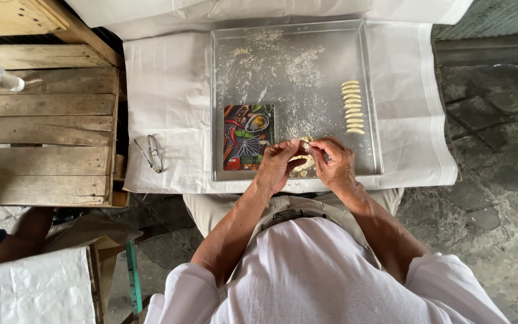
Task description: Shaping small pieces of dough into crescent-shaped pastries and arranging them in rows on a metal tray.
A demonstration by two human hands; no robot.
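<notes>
White cloth covers the work surface under a floured square metal tray (367, 90). Over its near edge, left hand (277, 165) and right hand (334, 165) pinch a small pale dough piece (304, 144), seemingly mid-shaping; finished curved dough pieces (352, 107) line the tray's right side.

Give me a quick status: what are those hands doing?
Left hand and right hand pinching a dough piece over floured metal tray. Shaped dough row sits apart. Nothing obstructing.
</notes>
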